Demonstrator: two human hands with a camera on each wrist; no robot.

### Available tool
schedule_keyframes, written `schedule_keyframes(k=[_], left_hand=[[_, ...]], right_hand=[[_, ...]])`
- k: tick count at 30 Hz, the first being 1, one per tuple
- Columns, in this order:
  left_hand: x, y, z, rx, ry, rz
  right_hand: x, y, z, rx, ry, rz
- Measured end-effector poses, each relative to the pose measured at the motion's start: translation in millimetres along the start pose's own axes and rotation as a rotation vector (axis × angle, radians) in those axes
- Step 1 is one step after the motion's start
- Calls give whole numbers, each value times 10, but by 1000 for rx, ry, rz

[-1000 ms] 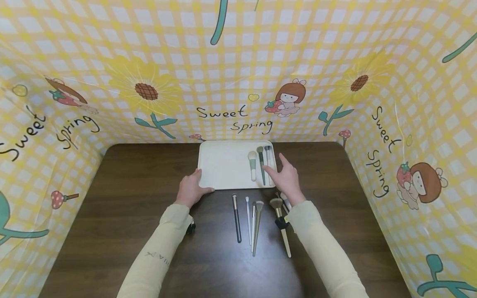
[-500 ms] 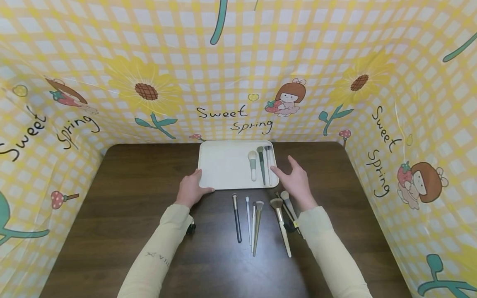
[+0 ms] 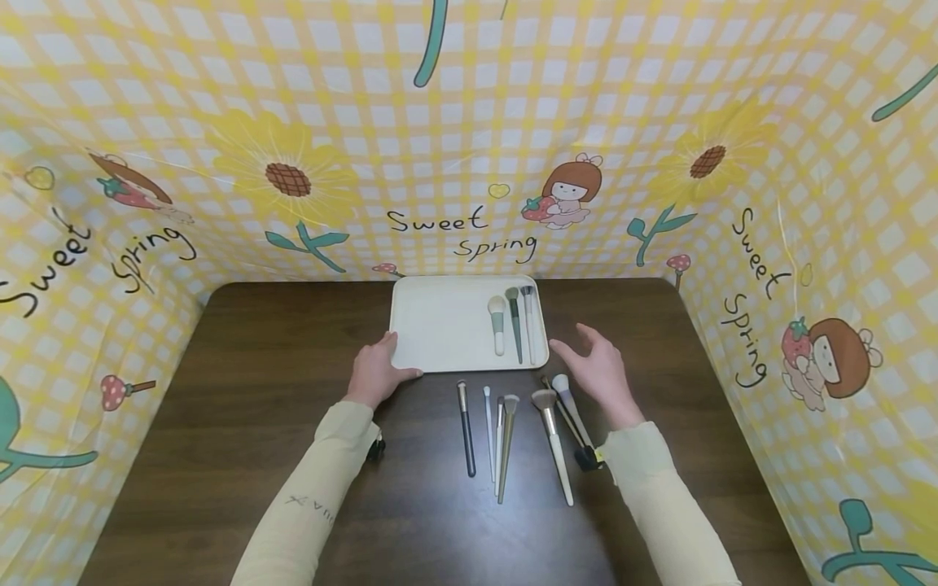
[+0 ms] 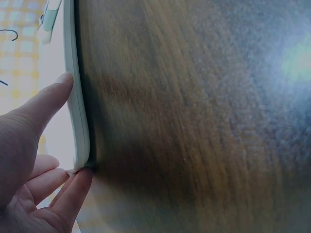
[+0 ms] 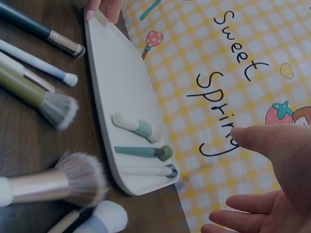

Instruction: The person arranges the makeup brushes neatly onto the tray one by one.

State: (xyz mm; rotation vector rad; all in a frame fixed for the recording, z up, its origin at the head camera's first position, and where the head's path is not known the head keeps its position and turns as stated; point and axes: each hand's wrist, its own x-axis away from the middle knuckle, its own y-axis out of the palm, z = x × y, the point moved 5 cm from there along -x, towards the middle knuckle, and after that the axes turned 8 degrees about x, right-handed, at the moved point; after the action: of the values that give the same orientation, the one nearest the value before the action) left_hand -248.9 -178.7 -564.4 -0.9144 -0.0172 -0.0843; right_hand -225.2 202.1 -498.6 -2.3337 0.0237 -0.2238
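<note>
A white rectangular tray (image 3: pixel 443 325) lies at the back of the table. My left hand (image 3: pixel 375 373) grips its front left corner; in the left wrist view the thumb (image 4: pixel 51 97) lies along the front rim. On the tray's right side are a mint-and-white makeup brush (image 3: pixel 497 325), a dark green makeup brush (image 3: pixel 515 325) and a slim white makeup brush (image 3: pixel 531 325), side by side. My right hand (image 3: pixel 601 374) is just right of the tray, apart from it, fingers spread and holding nothing.
Several makeup brushes lie before the tray: a black one (image 3: pixel 466 431), a thin pale blue one (image 3: pixel 488 431), an olive one (image 3: pixel 507 448) and a big fluffy one (image 3: pixel 553 439). A white-headed brush (image 3: pixel 570 403) is near my right wrist. Checked cloth (image 3: pixel 352 163) surrounds the table.
My right hand has drawn away from the tray's right edge, rightward and slightly towards me, uncovering brushes by its wrist. The left hand, the tray and its brushes stay put.
</note>
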Motion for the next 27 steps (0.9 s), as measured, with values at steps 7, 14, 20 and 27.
schedule_keyframes(k=[7,14,20,27], left_hand=[[-1,-4,13,-8,4,-5],[7,-5,26,-8,3,-11],[12,-10,30,-5,1,-11],[12,-12,33,-6,2,-12]], right_hand=[[98,5,152,-12,43,-31],[168,49,322,5,37,-55],[225,90,446,24,54,-98],[264,94,560,93,45,-125]])
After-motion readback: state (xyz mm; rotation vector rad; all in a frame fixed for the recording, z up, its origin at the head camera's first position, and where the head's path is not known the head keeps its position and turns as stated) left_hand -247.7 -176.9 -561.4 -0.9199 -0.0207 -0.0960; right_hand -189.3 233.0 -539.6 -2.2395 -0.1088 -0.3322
